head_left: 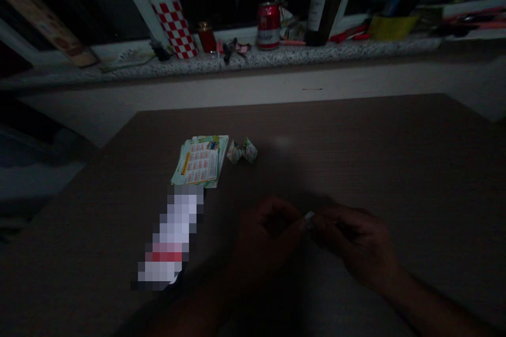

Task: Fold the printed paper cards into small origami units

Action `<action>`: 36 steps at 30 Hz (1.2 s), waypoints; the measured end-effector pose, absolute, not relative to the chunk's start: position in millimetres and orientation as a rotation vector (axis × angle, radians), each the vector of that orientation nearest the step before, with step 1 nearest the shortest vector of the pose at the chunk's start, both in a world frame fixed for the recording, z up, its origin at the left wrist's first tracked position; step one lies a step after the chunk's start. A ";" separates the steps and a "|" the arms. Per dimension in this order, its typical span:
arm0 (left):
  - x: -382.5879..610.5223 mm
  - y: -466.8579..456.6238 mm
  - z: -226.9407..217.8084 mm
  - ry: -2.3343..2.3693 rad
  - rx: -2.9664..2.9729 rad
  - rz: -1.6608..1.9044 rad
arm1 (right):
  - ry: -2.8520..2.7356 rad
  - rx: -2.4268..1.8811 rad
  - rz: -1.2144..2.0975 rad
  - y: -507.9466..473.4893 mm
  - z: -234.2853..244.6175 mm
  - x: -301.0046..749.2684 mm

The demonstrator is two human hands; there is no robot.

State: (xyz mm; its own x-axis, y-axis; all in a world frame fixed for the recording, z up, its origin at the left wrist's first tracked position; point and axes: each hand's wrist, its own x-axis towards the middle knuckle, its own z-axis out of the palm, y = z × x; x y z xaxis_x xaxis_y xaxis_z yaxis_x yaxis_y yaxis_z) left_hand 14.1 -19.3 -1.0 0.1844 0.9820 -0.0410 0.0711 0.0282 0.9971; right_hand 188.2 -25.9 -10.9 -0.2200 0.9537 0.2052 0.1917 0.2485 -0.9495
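Note:
In dim light both my hands rest low over a brown table (356, 142). My left hand (264, 237) and my right hand (353, 245) meet fingertip to fingertip, pinching a small folded piece of paper (309, 218) between them. Both hands have their fingers curled closed around it. Farther away on the table lies a stack of green and orange printed paper sheets (201, 160), and right beside it sit two small folded paper pieces (242, 151).
A blurred-out oblong object (172, 237) lies left of my hands. Beyond the table a stone windowsill (276, 58) carries a red can (269, 25), a dark bottle (322, 5), a red-and-white checkered bottle (169, 10), a small red jar (206, 37) and other clutter.

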 end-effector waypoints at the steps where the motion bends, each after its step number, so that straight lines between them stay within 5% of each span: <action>1: 13.1 -19.2 -1.0 1.119 1.395 0.980 | -1.652 -1.073 1.040 -26.8 -10.1 188.7; 8: 10.6 -16.7 4.8 0.980 1.885 0.790 | -1.687 -1.070 1.105 -29.9 -11.0 188.6; 31: 14.6 -18.6 5.9 0.920 1.414 0.758 | -1.210 -0.909 1.751 -27.8 -17.6 181.2; 36: 13.7 -17.6 3.8 0.962 1.444 0.773 | -1.263 -0.953 1.662 -26.8 -18.0 184.2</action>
